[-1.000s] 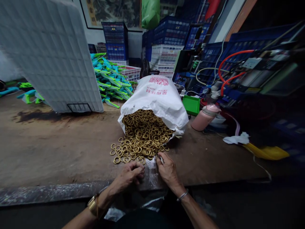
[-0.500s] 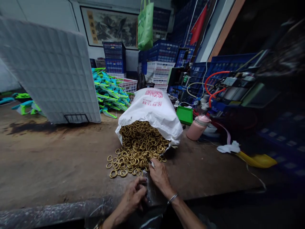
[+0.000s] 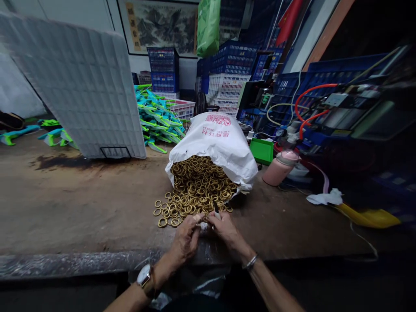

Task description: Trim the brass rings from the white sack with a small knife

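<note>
Brass-coloured metal rings [image 3: 185, 201] spill in a heap from the open mouth of a white sack [image 3: 211, 136] onto the table. At the near edge of the heap, my left hand [image 3: 186, 238] and my right hand [image 3: 229, 232] meet at the fingertips. My right hand is closed around a small knife-like tool [image 3: 216, 209], its dark narrow tip pointing up and away. Between the fingertips a single ring [image 3: 205, 219] seems to be pinched by my left hand, partly covered by the fingers.
A tall pale padded panel [image 3: 97, 95] stands at left, beside a pile of blue-and-green pieces [image 3: 159, 117]. To the right are a green tray [image 3: 261, 151], a pink bottle [image 3: 281, 168], a machine with red hoses [image 3: 344, 108] and a yellow strip [image 3: 370, 216]. Stacked crates [image 3: 227, 86] stand behind.
My left hand has moved up and right from the table edge to meet my right hand. The tool in my right hand now points more upright. The whole view has shifted slightly.
</note>
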`<state>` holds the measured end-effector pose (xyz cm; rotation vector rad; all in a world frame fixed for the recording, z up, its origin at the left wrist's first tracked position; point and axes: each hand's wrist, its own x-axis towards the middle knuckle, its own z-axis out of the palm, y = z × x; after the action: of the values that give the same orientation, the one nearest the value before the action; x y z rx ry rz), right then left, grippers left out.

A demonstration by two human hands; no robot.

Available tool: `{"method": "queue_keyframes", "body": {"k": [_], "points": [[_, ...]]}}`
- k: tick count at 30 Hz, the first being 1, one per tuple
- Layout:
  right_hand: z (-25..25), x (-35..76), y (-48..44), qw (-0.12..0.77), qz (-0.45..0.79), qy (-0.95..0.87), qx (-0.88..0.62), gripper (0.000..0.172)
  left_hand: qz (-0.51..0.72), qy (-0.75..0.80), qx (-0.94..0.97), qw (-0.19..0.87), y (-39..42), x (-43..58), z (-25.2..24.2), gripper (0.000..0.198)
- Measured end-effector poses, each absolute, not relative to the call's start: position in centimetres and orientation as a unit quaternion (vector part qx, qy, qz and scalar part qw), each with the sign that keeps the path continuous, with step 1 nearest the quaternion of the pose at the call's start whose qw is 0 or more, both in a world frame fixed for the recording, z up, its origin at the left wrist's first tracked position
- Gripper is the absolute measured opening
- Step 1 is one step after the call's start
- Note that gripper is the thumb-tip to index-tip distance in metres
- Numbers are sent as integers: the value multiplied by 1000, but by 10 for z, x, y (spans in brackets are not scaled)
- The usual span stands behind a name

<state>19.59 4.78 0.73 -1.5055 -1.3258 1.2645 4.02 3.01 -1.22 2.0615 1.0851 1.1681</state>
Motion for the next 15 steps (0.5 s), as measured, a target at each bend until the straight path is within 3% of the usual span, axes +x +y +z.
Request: {"method": "queue_keyframes", "body": {"k": [3, 8, 11, 15], "points": [[20, 195, 36, 347, 614, -450, -548, 17, 410, 372, 791, 261, 32, 41, -11, 36], [27, 194, 24, 307, 710, -385, -504, 15, 414, 374, 784, 272, 31, 41, -9, 28], [21, 191, 23, 300, 677, -419, -525, 14, 401, 396, 777, 280, 30, 39, -9, 26], [12, 188, 21, 349, 543, -501, -576, 20, 355, 444, 770, 290, 26, 36, -8, 24]]}}
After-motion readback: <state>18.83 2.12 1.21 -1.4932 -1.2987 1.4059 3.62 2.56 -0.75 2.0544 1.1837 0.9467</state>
